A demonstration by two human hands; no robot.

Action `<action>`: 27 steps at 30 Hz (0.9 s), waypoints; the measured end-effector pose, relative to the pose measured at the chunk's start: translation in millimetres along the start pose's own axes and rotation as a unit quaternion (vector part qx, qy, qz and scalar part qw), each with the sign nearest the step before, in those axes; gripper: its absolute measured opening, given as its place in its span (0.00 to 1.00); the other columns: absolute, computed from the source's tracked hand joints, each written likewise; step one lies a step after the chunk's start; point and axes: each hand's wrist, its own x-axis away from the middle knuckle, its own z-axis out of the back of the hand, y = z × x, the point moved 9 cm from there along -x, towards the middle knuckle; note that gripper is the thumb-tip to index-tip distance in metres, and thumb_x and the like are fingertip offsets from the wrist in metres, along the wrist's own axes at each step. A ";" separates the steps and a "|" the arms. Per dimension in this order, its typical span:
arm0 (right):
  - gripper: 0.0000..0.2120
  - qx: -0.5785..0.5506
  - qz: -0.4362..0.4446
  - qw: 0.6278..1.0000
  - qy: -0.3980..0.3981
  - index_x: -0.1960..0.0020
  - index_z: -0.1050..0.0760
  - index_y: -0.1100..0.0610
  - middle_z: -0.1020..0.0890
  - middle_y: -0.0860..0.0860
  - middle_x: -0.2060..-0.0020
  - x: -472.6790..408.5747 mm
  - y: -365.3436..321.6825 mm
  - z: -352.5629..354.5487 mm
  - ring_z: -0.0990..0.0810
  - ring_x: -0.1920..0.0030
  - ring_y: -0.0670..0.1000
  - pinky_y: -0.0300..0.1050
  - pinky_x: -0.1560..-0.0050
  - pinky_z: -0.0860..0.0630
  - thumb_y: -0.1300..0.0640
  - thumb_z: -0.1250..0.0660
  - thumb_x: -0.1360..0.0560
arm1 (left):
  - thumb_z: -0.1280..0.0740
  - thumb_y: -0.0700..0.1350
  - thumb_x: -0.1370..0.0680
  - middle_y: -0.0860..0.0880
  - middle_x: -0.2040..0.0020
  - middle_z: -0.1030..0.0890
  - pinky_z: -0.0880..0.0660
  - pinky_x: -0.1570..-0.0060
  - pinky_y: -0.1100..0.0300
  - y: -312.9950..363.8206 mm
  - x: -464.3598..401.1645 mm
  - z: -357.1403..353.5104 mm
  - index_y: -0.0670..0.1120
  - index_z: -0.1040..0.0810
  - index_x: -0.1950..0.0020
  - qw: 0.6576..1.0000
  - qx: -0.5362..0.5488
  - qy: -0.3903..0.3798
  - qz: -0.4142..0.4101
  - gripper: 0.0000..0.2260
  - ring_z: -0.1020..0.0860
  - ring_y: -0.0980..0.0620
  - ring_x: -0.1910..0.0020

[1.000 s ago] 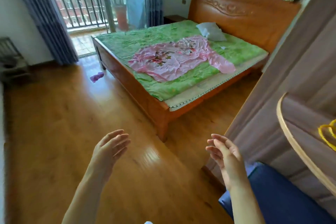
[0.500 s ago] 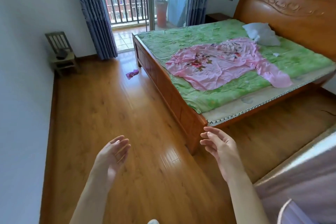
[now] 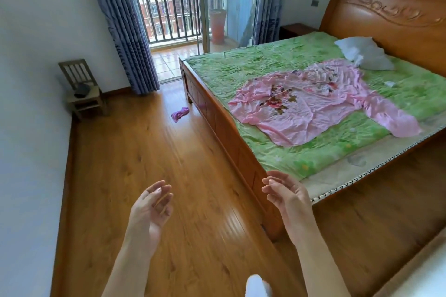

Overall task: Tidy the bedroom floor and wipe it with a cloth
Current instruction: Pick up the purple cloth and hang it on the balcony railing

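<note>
A crumpled purple cloth (image 3: 180, 113) lies on the wooden floor (image 3: 144, 176) beside the far corner of the bed's side rail. My left hand (image 3: 150, 205) is raised in front of me, palm turned inward, fingers loosely spread and holding nothing. My right hand (image 3: 287, 198) is raised at the same height near the bed's near corner, fingers apart and empty. Both hands are well short of the cloth.
A wooden bed (image 3: 229, 132) with green sheet, pink garment (image 3: 301, 106) and white pillow (image 3: 364, 54) fills the right. A small wooden chair (image 3: 83, 90) stands against the left wall. Purple curtains (image 3: 128, 31) flank the open balcony door. A white-socked foot (image 3: 257, 286) shows at the bottom.
My view has swung left and moved into the room; the brown curtain and blue item at right are gone. The chair and left wall came into view. Both hands stay raised and empty.
</note>
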 end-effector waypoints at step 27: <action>0.07 0.057 -0.064 0.980 -0.178 0.52 0.20 0.58 0.17 0.52 0.62 -424.9 -52.4 -172.7 0.18 0.62 0.48 0.38 0.61 0.22 0.64 0.37 0.24 | 0.40 0.40 0.21 0.45 0.54 0.19 0.21 0.59 0.62 91.3 -339.7 -154.9 0.44 0.24 0.48 0.996 0.024 0.072 -0.048 0.07 0.21 0.47 0.53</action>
